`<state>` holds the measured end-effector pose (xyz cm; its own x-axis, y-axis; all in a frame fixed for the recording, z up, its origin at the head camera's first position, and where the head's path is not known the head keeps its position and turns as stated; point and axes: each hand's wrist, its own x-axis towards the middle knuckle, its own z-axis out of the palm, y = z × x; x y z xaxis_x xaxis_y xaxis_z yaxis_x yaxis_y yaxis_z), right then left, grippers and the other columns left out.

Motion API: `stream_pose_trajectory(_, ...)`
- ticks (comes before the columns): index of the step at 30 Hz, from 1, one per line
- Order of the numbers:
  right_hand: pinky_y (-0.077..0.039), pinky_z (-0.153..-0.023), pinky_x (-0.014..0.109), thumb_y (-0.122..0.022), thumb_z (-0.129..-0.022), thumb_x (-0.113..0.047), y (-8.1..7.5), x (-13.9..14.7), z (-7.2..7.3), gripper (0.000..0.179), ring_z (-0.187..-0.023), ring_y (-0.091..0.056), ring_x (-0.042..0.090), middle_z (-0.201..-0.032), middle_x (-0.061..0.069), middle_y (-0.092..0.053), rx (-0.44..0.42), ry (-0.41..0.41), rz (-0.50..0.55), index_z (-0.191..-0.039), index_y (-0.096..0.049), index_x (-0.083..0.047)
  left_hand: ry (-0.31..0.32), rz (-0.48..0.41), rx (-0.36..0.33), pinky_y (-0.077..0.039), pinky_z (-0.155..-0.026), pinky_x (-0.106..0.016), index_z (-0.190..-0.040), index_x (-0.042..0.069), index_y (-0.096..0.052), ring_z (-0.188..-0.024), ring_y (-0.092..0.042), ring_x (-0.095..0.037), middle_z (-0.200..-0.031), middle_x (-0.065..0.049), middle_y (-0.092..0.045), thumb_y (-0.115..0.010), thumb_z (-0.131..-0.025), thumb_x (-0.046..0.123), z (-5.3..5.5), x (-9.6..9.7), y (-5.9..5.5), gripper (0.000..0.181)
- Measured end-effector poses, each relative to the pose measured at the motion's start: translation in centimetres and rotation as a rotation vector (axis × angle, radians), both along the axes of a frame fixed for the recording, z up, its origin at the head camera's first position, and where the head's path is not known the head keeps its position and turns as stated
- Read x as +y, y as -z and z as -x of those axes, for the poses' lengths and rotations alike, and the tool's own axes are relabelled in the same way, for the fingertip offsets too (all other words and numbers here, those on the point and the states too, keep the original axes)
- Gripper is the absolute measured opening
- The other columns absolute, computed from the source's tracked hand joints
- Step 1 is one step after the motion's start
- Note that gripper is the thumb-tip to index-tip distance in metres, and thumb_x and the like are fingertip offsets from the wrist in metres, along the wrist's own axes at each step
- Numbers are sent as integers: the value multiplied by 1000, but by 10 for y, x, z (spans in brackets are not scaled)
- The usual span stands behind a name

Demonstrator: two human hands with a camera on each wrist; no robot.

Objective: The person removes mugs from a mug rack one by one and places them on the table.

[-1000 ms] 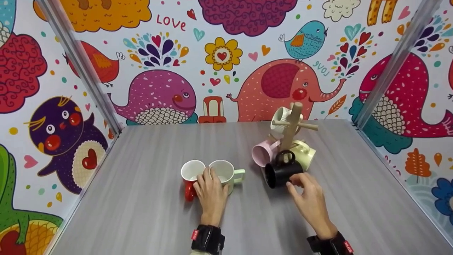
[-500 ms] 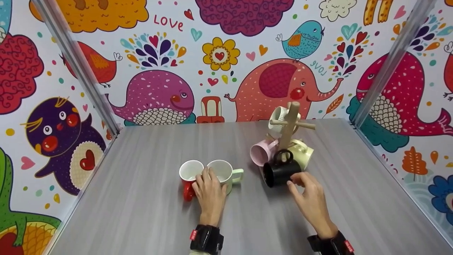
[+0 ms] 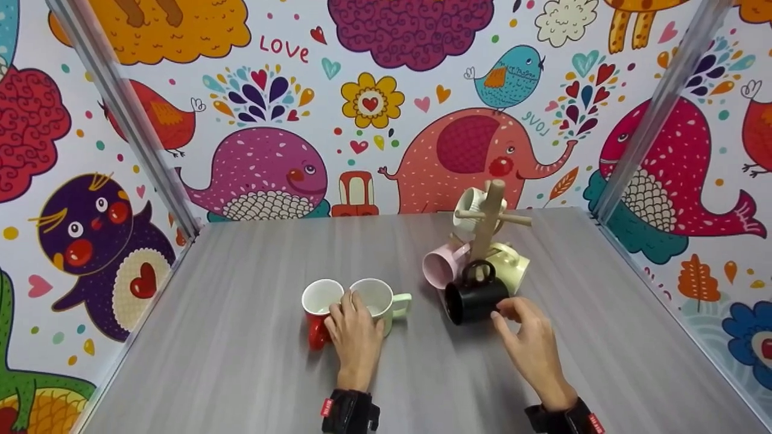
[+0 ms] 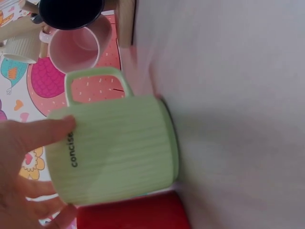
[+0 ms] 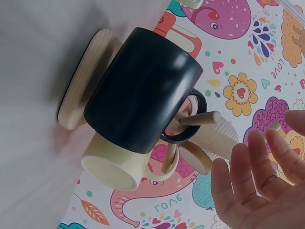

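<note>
My left hand (image 3: 356,337) holds the light green mug (image 4: 119,148) near its rim, the thumb on the near side. In the left wrist view the word "concise" shows beside the thumb. Close on its left stands a red mug (image 3: 322,298), white inside, its handle toward me; my fingers lie between the two rims. My right hand (image 3: 534,340) is beside the black mug (image 3: 476,301), fingers loosely bent, nothing in them. The right wrist view shows those fingers apart from the black mug, which hangs by its handle on a peg of the wooden mug tree (image 5: 205,119).
Also hanging on the mug tree are a pink mug (image 3: 440,268), a pale yellow mug (image 3: 512,271) and, higher up, a white ribbed mug (image 3: 467,211). Other pegs stick out near the top. Patterned walls (image 3: 368,54) close off the grey table (image 3: 253,374) at the back and sides.
The head view has shifted slightly. Both hands and all the mugs keep their places relative to one another.
</note>
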<state>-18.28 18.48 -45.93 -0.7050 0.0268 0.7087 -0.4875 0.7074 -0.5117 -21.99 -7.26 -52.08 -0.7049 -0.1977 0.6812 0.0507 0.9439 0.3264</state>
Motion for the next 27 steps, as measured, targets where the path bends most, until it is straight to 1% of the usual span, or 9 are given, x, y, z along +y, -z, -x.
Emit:
stream_pose_trajectory(3,-45,-72,20,-76,-81,6,-1,0,0,12,-76,-61,21,-83,3,-65,0,-3,6,-88,-69,-1,4,-1,16,-39,-75,-47,-116,-12,-61,-94,-51,-39,-117,-23,-62,-94,-59,16,1,-1,-2,72)
stream_pose_trajectory(6,-46,-71,23,-75,-82,6,-1,0,1,12,-75,-62,23,-83,3,-66,15,-14,-4,-89,-69,-2,14,-10,12,-39,-74,-48,-117,-13,-61,-94,-51,-39,-117,-23,-61,-92,-62,17,-1,0,-5,70)
stream_pose_trajectory(8,-46,-71,22,-76,-81,6,0,-1,2,13,-75,-62,22,-82,3,-66,25,-17,-9,-89,-69,-2,27,-14,-6,-39,-75,-48,-116,-12,-62,-94,-51,-39,-118,-23,-61,-91,-65,20,-5,2,-10,67)
stream_pose_trajectory(10,-45,-70,19,-77,-80,7,1,-2,3,14,-74,-61,21,-81,3,-65,33,-20,-12,-88,-69,-2,55,-17,-24,-39,-77,-48,-115,-11,-63,-95,-52,-39,-118,-22,-61,-90,-68,22,-10,4,-18,63)
stream_pose_trajectory(13,-42,-71,16,-77,-79,7,1,-2,4,14,-73,-61,19,-80,2,-64,43,-28,-5,-87,-68,-1,135,-18,-36,-40,-83,-50,-113,-6,-66,-99,-53,-38,-116,-18,-63,-87,-73,21,-18,8,-36,52)
stream_pose_trajectory(15,-41,-71,15,-76,-79,7,0,-2,5,14,-73,-61,19,-80,2,-64,49,-38,-3,-87,-68,-1,206,-22,-33,-41,-83,-49,-109,-2,-69,-99,-56,-35,-112,-14,-66,-85,-76,19,-24,10,-49,43)
stream_pose_trajectory(18,-41,-71,15,-75,-80,6,-1,-1,7,12,-73,-61,20,-81,2,-64,49,-53,1,-88,-68,-1,311,-24,-31,-46,-80,-46,-104,3,-72,-96,-61,-30,-103,-9,-70,-84,-79,18,-32,13,-64,31)
stream_pose_trajectory(21,-41,-71,14,-74,-80,6,-1,-1,8,12,-72,-61,21,-81,3,-64,41,-58,6,-88,-68,0,393,2,-40,-49,-78,-44,-101,6,-73,-91,-65,-26,-98,-6,-71,-83,-80,18,-39,15,-73,26)
stream_pose_trajectory(27,-42,-70,16,-75,-81,7,-2,-1,11,13,-71,-62,21,-81,2,-64,31,-48,1,-88,-67,-1,520,112,-77,-50,-77,-40,-101,10,-74,-92,-65,-22,-101,-2,-71,-80,-85,23,-51,20,-86,22)
